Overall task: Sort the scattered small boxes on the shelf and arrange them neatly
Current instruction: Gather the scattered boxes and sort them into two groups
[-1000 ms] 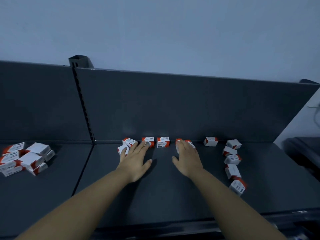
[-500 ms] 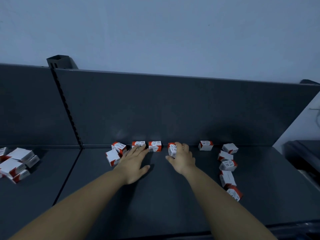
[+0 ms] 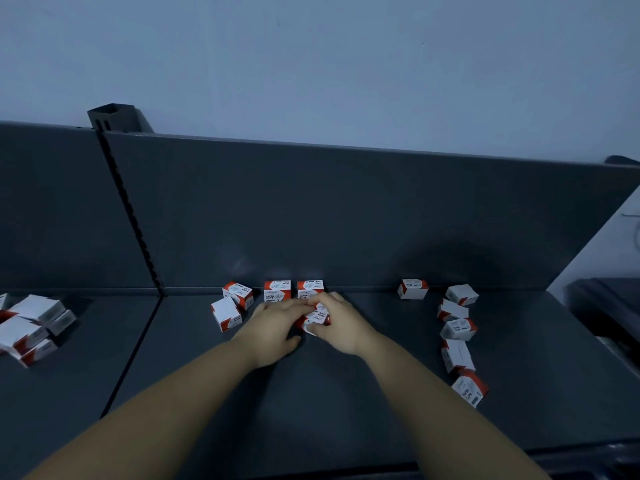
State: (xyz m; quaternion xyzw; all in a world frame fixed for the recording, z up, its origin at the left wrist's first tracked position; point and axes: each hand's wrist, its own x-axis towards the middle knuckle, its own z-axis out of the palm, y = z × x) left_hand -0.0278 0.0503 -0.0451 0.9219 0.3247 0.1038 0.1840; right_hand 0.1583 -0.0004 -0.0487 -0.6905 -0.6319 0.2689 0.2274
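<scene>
Currently, a small red-and-white cardboard box (image 3: 318, 318) is held between both hands over the dark grey metal shelf (image 3: 311, 393), just in front of two upright boxes (image 3: 277, 291) set side by side against the back panel (image 3: 346, 209). The box is grasped by the right hand (image 3: 343, 323), whose fingers are curled over its top and far side. The left hand (image 3: 275, 323) is laid against its left side with fingers stretched fairly straight, pressing rather than clasping. Whether the box rests on the shelf or is lifted off it cannot be told.

The step in hand is judged to be the turning of this box to match the pair behind it. It is best stood upright with the printed face forward, then slid in beside the pair until the sides touch and the back meets the panel. The neighbours should be steadied, since such light cartons are probably tipped by a nudge.

Two tilted boxes (image 3: 225, 315) are seen left of the pair, a lone box (image 3: 412, 289) stands by the panel well to the right, and a crooked line of loose boxes (image 3: 456, 355) runs toward the front edge. A heap of similar boxes (image 3: 24, 332) is left in the neighbouring bay, past a slotted upright post (image 3: 110, 116). A plain pale wall (image 3: 311, 64) is seen above, and the light is dim.
</scene>
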